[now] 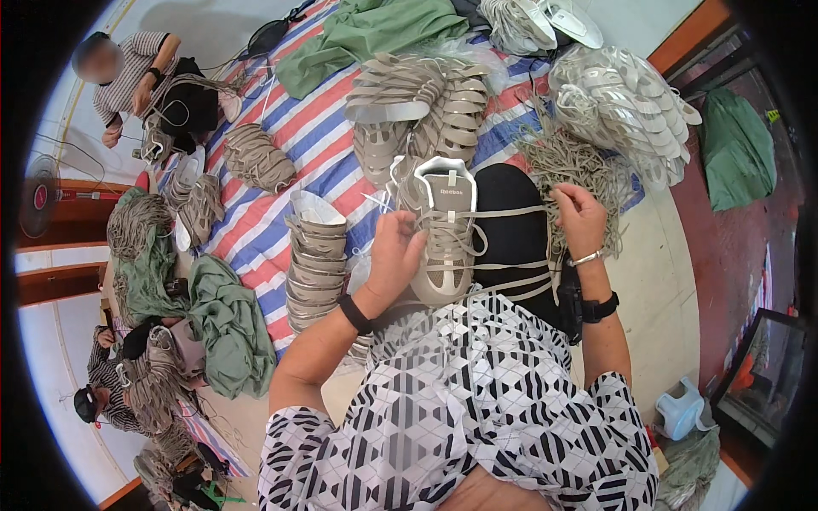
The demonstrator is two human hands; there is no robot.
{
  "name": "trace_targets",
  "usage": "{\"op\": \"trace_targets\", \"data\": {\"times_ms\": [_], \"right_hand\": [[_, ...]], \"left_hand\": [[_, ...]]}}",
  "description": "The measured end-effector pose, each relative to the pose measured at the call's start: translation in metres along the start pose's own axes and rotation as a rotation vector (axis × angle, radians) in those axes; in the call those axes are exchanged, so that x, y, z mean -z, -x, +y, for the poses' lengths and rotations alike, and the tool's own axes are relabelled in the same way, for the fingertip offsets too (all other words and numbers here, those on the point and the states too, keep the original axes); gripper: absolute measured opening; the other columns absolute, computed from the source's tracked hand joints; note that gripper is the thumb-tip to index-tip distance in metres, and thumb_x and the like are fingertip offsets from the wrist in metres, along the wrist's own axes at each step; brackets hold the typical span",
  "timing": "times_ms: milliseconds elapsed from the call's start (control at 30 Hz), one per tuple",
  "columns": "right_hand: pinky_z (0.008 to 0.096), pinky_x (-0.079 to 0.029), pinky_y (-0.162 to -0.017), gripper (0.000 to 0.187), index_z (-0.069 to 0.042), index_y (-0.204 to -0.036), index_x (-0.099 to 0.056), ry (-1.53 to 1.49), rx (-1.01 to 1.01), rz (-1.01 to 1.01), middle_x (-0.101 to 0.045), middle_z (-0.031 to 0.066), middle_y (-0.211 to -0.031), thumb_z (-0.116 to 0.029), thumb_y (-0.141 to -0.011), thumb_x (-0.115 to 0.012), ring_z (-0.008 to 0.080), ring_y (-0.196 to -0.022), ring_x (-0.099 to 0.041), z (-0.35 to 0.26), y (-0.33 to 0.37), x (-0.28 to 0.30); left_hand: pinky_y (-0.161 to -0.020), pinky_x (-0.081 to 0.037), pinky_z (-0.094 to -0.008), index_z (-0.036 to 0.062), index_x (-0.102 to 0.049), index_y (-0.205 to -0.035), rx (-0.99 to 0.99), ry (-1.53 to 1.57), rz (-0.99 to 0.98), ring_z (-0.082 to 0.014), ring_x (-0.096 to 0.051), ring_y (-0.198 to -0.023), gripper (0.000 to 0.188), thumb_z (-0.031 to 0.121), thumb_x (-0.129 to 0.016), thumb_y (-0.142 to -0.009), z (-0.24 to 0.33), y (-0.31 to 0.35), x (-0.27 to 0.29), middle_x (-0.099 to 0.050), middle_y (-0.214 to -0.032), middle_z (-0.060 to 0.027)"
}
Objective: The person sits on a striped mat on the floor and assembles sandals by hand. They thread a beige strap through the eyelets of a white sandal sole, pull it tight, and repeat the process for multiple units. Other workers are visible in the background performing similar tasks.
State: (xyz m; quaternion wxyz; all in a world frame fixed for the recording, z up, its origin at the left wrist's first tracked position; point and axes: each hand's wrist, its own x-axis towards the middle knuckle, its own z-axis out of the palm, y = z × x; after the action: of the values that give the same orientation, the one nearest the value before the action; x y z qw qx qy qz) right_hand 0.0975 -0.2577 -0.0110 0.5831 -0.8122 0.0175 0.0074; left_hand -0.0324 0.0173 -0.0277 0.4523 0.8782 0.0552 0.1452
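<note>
While the fingers of your right hand (582, 220) pinch a beige lace (515, 210) out to the right, those of your left hand (394, 255) curl beside the shoe (446, 230), their grip unclear. The shoe lies between, nearer your left, long axis running away from you, toe toward your patterned clothing (477, 375).

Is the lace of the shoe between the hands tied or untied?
Untied: no bow shows, and the lace runs from the shoe to the right hand.
</note>
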Motion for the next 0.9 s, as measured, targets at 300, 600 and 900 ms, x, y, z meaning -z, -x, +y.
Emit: {"op": "trace_targets", "data": {"times_ms": [300,600,900], "right_hand": [[0.0351,-0.048,-0.060,0.018,-0.007,-0.086,-0.064,0.572,0.440,-0.870,-0.064,0.0113,-0.073,-0.024,-0.080,-0.065,0.0264,-0.067,-0.063,-0.015,0.043,-0.053],[0.0182,-0.032,-0.034,0.009,-0.002,-0.088,-0.060,-0.013,-0.207,-0.861,-0.057,0.0010,-0.058,-0.010,-0.086,-0.061,0.0032,-0.040,-0.045,-0.037,0.015,-0.047],[0.0232,-0.042,-0.045,0.010,-0.005,-0.092,-0.065,-0.187,0.197,-0.238,-0.065,0.0055,-0.072,-0.012,-0.085,-0.063,0.0108,-0.050,-0.054,-0.025,0.025,-0.051]], "left_hand": [[-0.062,-0.041,-0.0230,0.0020,-0.050,-0.093,0.032,0.043,0.017,-0.0119,-0.049,-0.066,0.014,0.013,-0.059,-0.090,-0.008,-0.002,0.003,-0.048,-0.080,-0.0042],[-0.046,-0.031,-0.0204,0.0076,-0.051,-0.105,0.567,1.044,0.192,-0.0058,-0.038,-0.049,0.015,0.010,-0.055,-0.091,0.007,-0.067,0.038,-0.045,-0.063,0.0026],[-0.046,-0.030,-0.0209,0.0076,-0.055,-0.103,0.470,0.937,0.251,-0.0052,-0.035,-0.048,0.010,0.011,-0.054,-0.093,-0.023,-0.061,0.082,-0.047,-0.063,0.0017]]}}
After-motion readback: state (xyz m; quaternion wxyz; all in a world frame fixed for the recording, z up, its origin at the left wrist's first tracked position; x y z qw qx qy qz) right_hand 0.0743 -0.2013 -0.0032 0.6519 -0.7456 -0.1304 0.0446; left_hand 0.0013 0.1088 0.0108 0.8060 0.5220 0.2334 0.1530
